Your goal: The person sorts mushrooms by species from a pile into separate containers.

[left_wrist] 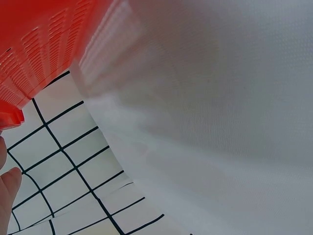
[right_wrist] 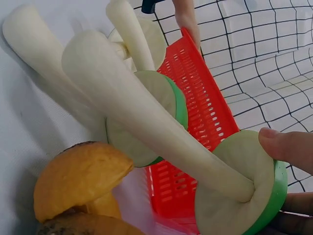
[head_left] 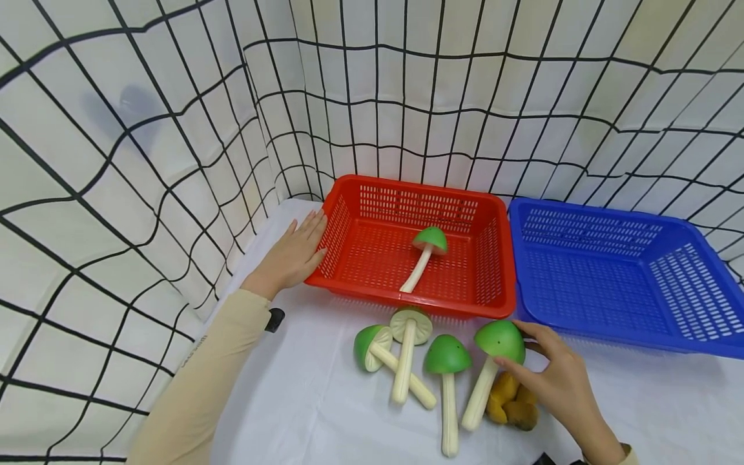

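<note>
My right hand (head_left: 560, 374) pinches a green-capped toy mushroom (head_left: 500, 342) by its cap, thumb on one side and fingers on the other. In the right wrist view, the pale stem (right_wrist: 142, 112) of this mushroom slants up from the cap, over another mushroom. My left hand (head_left: 293, 255) lies with straight fingers against the left end of the red basket (head_left: 372, 252). Inside that basket is one green-capped mushroom (head_left: 430, 240). In front of it, two mushrooms lie crossed, one cap-side away (head_left: 411, 326) over a green one (head_left: 366, 349), with a third mushroom (head_left: 447, 355) beside them.
Yellow-brown mushrooms (head_left: 511, 403) lie clustered on the white cloth (head_left: 302, 387), partly behind the held mushroom. A blue basket (head_left: 587, 278) stands to the right of the red one. Black netting (head_left: 430, 113) over white sheeting rises behind and at the left.
</note>
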A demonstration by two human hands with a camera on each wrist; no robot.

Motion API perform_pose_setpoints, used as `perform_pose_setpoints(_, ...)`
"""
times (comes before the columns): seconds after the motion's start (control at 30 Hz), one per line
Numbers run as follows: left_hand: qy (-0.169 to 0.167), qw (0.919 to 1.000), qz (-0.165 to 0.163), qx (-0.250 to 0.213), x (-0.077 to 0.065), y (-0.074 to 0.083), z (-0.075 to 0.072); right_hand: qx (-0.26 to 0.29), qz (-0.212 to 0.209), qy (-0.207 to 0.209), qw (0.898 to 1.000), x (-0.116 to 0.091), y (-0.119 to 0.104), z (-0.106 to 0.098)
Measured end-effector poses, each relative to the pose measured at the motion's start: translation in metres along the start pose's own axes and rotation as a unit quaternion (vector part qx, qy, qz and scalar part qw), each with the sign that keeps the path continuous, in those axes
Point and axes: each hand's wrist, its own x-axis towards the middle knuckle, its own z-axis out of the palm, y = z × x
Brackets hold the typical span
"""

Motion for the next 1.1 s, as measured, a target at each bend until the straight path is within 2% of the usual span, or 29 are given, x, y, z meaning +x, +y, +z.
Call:
perform_pose_setpoints(0.5, 0.005, 1.0, -0.001, -0.001, -0.001, 0.0, -0.001, 0.0, -0.004, 0.007, 1.0, 0.002, -0.013, -0.011)
perform_pose_setpoints(0.87, 0.006, 1.0, 0.004, -0.003, 0.001, 0.0, 0.002, 0.033, 0.0, 0.02, 0.999, 0.004, -0.02, -0.014)
perform_pose_setpoints(1.1, 0.004, 1.0, 0.002, 0.002, -0.001, -0.001, 0.0, 0.054, -0.029, 0.03, 0.998, 0.012, -0.025, -0.015)
